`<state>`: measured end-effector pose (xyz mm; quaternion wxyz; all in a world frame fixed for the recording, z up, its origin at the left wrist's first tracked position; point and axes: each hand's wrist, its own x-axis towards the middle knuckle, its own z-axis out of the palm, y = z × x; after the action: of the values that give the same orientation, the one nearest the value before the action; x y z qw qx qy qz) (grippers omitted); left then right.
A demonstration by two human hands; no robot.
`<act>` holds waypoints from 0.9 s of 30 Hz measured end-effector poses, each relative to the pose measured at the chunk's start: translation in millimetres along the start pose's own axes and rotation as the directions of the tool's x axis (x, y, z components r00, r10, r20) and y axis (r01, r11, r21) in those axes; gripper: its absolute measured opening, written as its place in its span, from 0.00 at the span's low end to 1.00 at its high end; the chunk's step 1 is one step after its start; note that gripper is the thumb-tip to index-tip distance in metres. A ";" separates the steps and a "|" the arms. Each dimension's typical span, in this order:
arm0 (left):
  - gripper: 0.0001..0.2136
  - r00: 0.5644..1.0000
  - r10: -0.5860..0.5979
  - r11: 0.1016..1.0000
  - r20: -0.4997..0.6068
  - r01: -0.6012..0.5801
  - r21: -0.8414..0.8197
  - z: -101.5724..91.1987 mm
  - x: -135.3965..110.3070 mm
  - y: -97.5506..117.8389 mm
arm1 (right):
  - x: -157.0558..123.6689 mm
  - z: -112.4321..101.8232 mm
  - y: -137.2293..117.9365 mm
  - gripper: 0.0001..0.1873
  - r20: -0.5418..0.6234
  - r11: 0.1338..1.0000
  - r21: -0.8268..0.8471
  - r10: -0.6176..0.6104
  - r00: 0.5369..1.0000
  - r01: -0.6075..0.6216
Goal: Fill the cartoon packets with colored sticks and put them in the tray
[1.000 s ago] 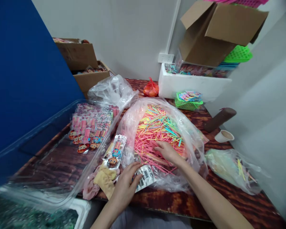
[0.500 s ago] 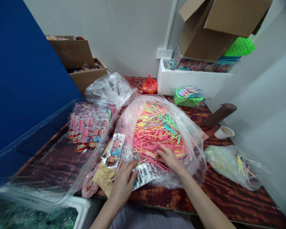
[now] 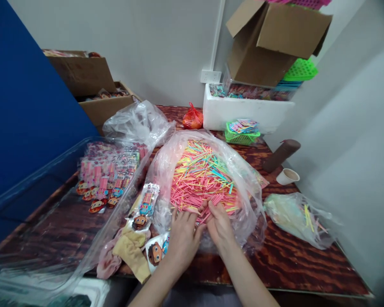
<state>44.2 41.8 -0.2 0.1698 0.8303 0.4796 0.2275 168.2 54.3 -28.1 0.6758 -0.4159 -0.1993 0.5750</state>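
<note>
A large clear plastic bag (image 3: 156, 170) lies open, heaped with thin coloured sticks (image 3: 208, 168), mostly pink toward me. My right hand (image 3: 220, 226) pinches a small bunch of pink sticks (image 3: 208, 212) at the near edge of the heap. Beside it my left hand (image 3: 186, 232) is palm down, its fingers stretched over the bag's near edge and its thumb close to the bunch. Left of that hand lies a printed pouch with a cartoon face (image 3: 156, 252), partly under the wrist. A filled silver pouch (image 3: 146, 204) rests farther left, next to a yellow cloth (image 3: 131, 251).
A clear tray (image 3: 80, 260) at left holds many filled pouches (image 3: 105, 175). A knotted bag with sticks (image 3: 294, 217), a paper cup (image 3: 287, 176) and a brown bottle (image 3: 281, 154) stand at right. Behind are a green basket (image 3: 241, 138), a white foam box (image 3: 246, 113) and cardboard boxes (image 3: 105, 106).
My right hand has drawn nearer to my left with pink sticks in its fingers. My left hand has moved off the pouch's right part to the heap's edge. The view has shifted slightly.
</note>
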 end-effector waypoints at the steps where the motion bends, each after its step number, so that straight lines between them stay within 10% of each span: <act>1: 0.05 1.000 0.006 1.000 0.012 -0.007 0.018 2.9 2.0 2.8 | -2.2 2.8 -0.9 0.12 0.002 1.000 0.022 0.004 1.000 -0.004; 11: 0.13 0.999 -0.009 1.000 0.035 0.010 -0.008 -10.7 14.0 -26.9 | -7.5 -28.6 -12.3 0.11 -0.151 0.974 -0.154 -0.192 0.970 0.169; 16: 0.28 0.997 0.006 0.986 -0.077 -0.019 -0.168 -10.8 13.0 -18.1 | -37.3 -36.1 16.5 0.10 0.050 0.853 -0.502 -0.137 0.989 0.143; 23: 0.31 0.932 0.301 0.952 0.202 -0.283 -0.114 4.4 -21.0 7.1 | -51.7 -41.2 40.7 0.16 0.141 0.785 -0.579 -0.168 0.976 0.219; 27: 0.26 0.986 0.153 0.984 0.071 -0.145 -0.101 -5.4 -28.0 -14.1 | -47.9 -38.8 26.7 0.12 0.170 0.741 -0.636 -0.138 0.976 0.216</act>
<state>18.9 24.5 -8.7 0.2107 0.8630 0.3977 0.2296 168.6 -4.0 -61.5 0.5285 -0.5708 -0.4626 0.4253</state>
